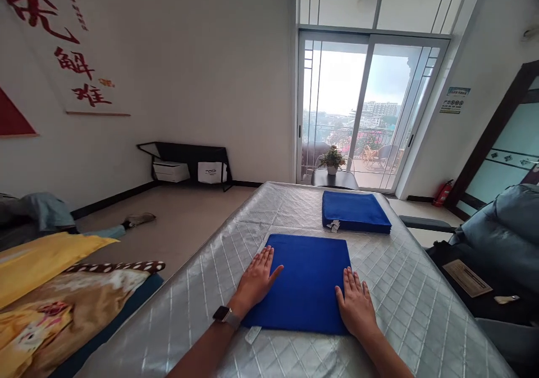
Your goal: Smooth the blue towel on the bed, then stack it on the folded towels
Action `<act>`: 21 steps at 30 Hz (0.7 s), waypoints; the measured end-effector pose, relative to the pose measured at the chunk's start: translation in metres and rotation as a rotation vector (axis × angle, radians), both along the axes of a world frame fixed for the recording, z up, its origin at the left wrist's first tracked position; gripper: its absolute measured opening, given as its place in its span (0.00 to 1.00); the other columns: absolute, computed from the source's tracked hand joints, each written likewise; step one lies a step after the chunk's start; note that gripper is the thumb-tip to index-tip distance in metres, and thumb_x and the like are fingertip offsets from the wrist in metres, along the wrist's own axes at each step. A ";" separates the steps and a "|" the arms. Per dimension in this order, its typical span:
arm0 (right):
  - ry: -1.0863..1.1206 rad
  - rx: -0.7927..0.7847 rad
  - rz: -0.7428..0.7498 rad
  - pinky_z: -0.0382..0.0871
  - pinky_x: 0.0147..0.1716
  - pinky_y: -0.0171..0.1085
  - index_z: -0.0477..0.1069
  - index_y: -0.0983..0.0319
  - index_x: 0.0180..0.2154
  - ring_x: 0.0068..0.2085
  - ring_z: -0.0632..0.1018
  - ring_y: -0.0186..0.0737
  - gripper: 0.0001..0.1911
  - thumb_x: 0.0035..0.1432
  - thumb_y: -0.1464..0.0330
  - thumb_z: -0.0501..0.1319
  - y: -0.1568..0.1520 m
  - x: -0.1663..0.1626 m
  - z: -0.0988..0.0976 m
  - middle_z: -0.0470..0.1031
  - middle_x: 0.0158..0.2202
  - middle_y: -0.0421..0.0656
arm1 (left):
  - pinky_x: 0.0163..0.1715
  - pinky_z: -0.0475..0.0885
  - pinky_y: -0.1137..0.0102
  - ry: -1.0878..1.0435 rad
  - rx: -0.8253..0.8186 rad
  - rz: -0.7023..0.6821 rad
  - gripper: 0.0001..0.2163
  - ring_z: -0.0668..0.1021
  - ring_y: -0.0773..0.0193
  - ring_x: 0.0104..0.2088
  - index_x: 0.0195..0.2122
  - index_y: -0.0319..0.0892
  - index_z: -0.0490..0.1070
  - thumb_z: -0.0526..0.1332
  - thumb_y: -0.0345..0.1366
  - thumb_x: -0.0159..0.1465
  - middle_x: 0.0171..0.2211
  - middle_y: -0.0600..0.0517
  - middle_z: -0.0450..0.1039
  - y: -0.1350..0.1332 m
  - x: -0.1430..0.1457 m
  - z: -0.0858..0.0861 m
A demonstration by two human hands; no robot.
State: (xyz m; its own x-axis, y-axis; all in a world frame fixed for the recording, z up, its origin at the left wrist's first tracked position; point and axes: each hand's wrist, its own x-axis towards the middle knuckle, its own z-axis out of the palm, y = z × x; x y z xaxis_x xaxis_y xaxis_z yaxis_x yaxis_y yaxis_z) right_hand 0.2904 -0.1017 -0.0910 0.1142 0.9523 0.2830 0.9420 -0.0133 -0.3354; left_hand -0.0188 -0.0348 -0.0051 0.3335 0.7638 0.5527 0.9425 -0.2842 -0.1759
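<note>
A folded blue cloth (309, 279) lies flat on the silver quilted surface (421, 310) in front of me. My left hand (255, 279) rests open on the cloth's left edge, fingers stretched flat; a dark watch sits on that wrist. My right hand (357, 305) lies open on the cloth's near right corner, fingers flat. A white tag (252, 334) pokes out from under the cloth's near left corner. Farther back on the same surface sits a stack of folded blue cloths (356, 212) with a tag at its front left.
A yellow and patterned blanket (50, 288) lies at left. A person's leg and shoe (137, 219) stretch across the floor. A potted plant (332, 159) stands before the glass balcony doors. Dark padded seating (501, 237) stands at right, a red fire extinguisher (443, 194) beyond it.
</note>
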 end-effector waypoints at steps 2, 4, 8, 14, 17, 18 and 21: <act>0.025 0.009 0.005 0.35 0.72 0.50 0.43 0.65 0.74 0.75 0.44 0.44 0.35 0.72 0.57 0.39 0.000 0.001 0.000 0.39 0.76 0.42 | 0.71 0.57 0.53 0.049 0.013 -0.033 0.39 0.59 0.50 0.72 0.72 0.33 0.55 0.41 0.60 0.73 0.72 0.38 0.55 -0.010 0.018 0.001; 0.048 0.017 0.013 0.35 0.72 0.50 0.44 0.66 0.74 0.75 0.45 0.45 0.35 0.72 0.57 0.39 -0.001 0.002 0.000 0.39 0.76 0.42 | 0.71 0.59 0.54 0.097 -0.030 -0.094 0.37 0.59 0.52 0.72 0.72 0.34 0.56 0.40 0.59 0.73 0.72 0.39 0.55 -0.022 0.045 -0.002; 0.052 0.009 0.019 0.36 0.72 0.51 0.44 0.66 0.74 0.75 0.45 0.46 0.35 0.72 0.58 0.40 -0.003 0.003 0.001 0.39 0.76 0.42 | 0.70 0.60 0.56 0.175 -0.161 -0.315 0.34 0.58 0.55 0.72 0.73 0.37 0.53 0.40 0.56 0.75 0.72 0.41 0.54 -0.047 0.114 -0.020; -0.015 -0.017 0.050 0.37 0.72 0.51 0.44 0.64 0.74 0.75 0.43 0.46 0.34 0.71 0.62 0.41 -0.004 0.005 0.001 0.37 0.76 0.42 | 0.73 0.54 0.58 0.155 -0.263 -0.474 0.33 0.53 0.57 0.74 0.74 0.40 0.49 0.39 0.54 0.75 0.74 0.44 0.50 -0.054 0.165 -0.042; -0.019 -0.024 0.022 0.37 0.72 0.50 0.43 0.66 0.74 0.75 0.45 0.46 0.34 0.72 0.59 0.40 -0.003 0.005 0.002 0.38 0.76 0.43 | 0.72 0.55 0.55 0.145 -0.271 -0.433 0.33 0.53 0.56 0.74 0.75 0.41 0.48 0.39 0.55 0.75 0.74 0.44 0.49 -0.047 0.148 -0.041; -0.018 -0.019 0.018 0.37 0.72 0.50 0.43 0.66 0.74 0.75 0.45 0.46 0.35 0.72 0.59 0.40 -0.002 0.004 0.002 0.38 0.76 0.43 | 0.72 0.55 0.55 0.149 -0.273 -0.416 0.33 0.53 0.55 0.74 0.75 0.41 0.47 0.40 0.56 0.75 0.74 0.43 0.49 -0.045 0.138 -0.040; -0.007 -0.001 0.015 0.36 0.72 0.51 0.44 0.67 0.74 0.75 0.45 0.46 0.35 0.72 0.59 0.40 -0.001 0.004 0.000 0.38 0.76 0.43 | 0.72 0.54 0.53 0.155 -0.288 -0.331 0.35 0.53 0.54 0.74 0.75 0.39 0.47 0.40 0.57 0.74 0.75 0.42 0.47 -0.042 0.104 -0.035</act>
State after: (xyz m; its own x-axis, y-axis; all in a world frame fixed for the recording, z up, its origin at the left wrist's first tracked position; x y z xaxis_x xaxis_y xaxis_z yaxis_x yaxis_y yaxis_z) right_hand 0.2940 -0.1028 -0.0907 0.0980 0.9542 0.2828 0.9446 0.0003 -0.3283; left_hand 0.0850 -0.0770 -0.0403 0.6470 0.7176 0.2579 0.7618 -0.6230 -0.1777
